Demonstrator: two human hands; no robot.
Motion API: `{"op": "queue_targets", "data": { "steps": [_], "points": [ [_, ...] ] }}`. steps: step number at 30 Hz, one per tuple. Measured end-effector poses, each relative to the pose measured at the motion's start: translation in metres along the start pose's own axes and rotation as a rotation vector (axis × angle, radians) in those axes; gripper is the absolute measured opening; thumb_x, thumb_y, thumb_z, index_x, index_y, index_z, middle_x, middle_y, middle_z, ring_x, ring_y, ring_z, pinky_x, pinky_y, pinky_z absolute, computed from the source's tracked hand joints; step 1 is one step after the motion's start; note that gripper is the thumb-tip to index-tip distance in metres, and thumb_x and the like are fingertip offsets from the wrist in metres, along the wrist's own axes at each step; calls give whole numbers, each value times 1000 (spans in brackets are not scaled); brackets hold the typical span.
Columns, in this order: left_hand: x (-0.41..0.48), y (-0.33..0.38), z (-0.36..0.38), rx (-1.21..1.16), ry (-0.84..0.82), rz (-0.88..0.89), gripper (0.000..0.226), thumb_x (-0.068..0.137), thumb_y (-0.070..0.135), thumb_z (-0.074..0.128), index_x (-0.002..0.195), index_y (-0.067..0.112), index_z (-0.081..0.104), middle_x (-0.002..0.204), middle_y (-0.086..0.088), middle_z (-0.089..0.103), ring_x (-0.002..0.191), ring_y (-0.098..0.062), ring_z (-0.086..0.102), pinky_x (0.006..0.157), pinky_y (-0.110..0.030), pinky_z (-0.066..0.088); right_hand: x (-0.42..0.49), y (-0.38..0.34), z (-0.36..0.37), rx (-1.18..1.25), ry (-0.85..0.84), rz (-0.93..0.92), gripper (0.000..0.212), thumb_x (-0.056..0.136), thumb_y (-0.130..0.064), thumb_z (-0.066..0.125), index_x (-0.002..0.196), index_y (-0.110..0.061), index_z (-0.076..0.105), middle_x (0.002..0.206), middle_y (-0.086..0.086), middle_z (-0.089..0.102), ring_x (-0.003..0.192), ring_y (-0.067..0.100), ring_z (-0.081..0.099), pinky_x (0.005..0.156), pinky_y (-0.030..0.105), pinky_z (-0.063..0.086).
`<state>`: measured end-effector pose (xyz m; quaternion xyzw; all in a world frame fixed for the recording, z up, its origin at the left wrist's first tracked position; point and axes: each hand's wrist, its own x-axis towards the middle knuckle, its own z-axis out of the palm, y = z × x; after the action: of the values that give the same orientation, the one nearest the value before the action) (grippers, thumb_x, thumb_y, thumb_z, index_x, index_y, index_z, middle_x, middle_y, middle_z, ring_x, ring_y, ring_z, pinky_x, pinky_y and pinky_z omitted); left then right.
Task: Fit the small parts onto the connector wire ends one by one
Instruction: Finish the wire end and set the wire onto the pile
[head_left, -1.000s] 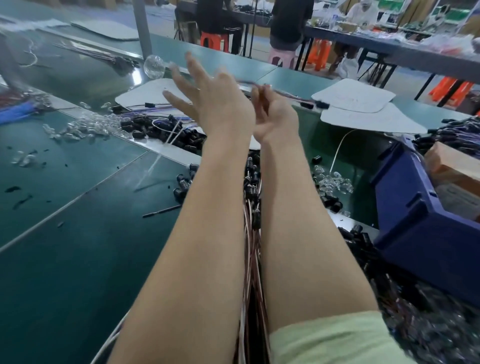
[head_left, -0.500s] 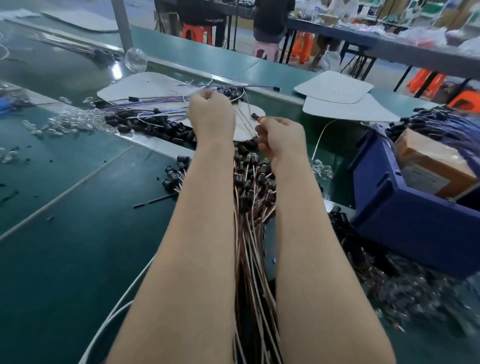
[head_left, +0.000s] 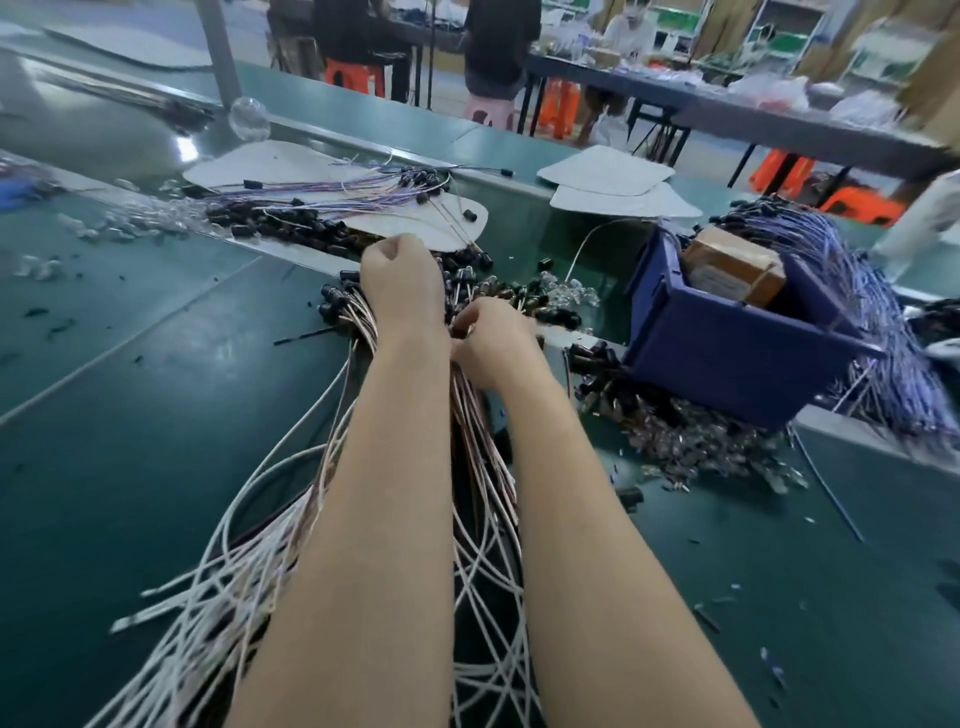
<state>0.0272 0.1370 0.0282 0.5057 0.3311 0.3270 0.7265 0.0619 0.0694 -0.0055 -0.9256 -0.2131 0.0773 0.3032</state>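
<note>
A thick bundle of white and pinkish connector wires (head_left: 249, 545) runs from the near edge of the green table up between my forearms. Its far ends carry small black cylindrical parts (head_left: 337, 301). My left hand (head_left: 400, 280) is curled into a fist over those ends, its back toward the camera, and seems to grip wires from the bundle; its palm side is hidden. Just right of it and nearer me, my right hand (head_left: 493, 348) has its fingertips curled in, pinching among the wire ends. Loose black parts (head_left: 291, 228) lie in a heap beyond my hands.
A blue bin (head_left: 727, 353) holding a cardboard box (head_left: 732, 270) stands to the right, with purple wires (head_left: 857, 291) draped over it. Clear small parts (head_left: 145, 215) lie far left and more (head_left: 691, 441) in front of the bin. White pads (head_left: 608, 176) lie at the back. People stand at distant tables.
Both hands have come down and back from a raised reach toward the far pile. The left hand went from spread fingers to a fist; the right hand dropped into the wire ends.
</note>
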Motion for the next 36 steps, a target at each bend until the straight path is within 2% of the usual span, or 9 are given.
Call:
{"op": "queue_targets", "data": {
  "steps": [4,8,12,16,19,24,28,33,36],
  "points": [
    [-18,-7,7,133,-40,159,15,94,11,43,104,14,54,91,-1,56,80,-14,54,71,-23,42,-20,14,-27,635,268,25,16,87,-9,63,97,-15,52,89,2,60,74,14,59,65,23,48],
    [-56,-21,35,422,-523,234,26,98,15,42,102,3,65,103,-18,68,101,-31,64,92,-35,50,-48,44,-88,1210,562,-39,20,88,3,57,90,-15,49,78,6,60,53,9,62,60,24,55],
    [-104,-39,66,568,-902,269,31,102,21,40,83,10,63,68,-5,66,57,-8,61,54,-17,45,-85,91,-126,1418,817,-57,15,93,3,51,93,-11,47,81,7,54,55,9,57,59,21,53],
    [-130,-56,88,668,-1012,373,20,98,19,49,85,15,63,64,6,58,52,-5,49,43,-12,36,-113,148,-145,1623,1114,91,13,95,2,48,95,-11,46,78,6,51,49,6,53,54,18,50],
    [-139,-68,99,674,-989,385,17,97,20,52,89,15,66,67,9,61,52,-2,47,47,-14,36,-119,166,-139,1589,1054,213,11,96,-10,54,103,-2,51,77,7,54,55,9,56,57,19,52],
    [-138,-74,107,647,-870,461,14,95,17,53,88,14,65,80,0,66,81,-16,63,78,-31,52,-108,161,-108,1020,465,232,26,96,-22,54,73,-13,62,65,0,59,51,8,46,52,22,36],
    [-127,-76,102,698,-888,446,14,94,18,55,85,18,66,81,0,67,78,-16,61,81,-33,51,-103,161,-111,887,569,187,26,91,-10,57,66,-13,64,64,2,62,59,14,52,56,24,40],
    [-124,-76,101,687,-899,381,17,96,16,53,83,15,63,71,2,66,61,-7,63,60,-17,50,-100,161,-116,884,622,251,30,93,-11,53,63,-12,58,57,1,53,48,11,44,46,21,36],
    [-123,-76,98,617,-910,234,24,98,13,48,76,14,57,70,-2,65,55,-8,64,62,-23,57,-99,166,-123,1079,758,358,29,93,-7,45,65,-12,48,56,1,43,38,9,38,39,20,29]
  ]
}}
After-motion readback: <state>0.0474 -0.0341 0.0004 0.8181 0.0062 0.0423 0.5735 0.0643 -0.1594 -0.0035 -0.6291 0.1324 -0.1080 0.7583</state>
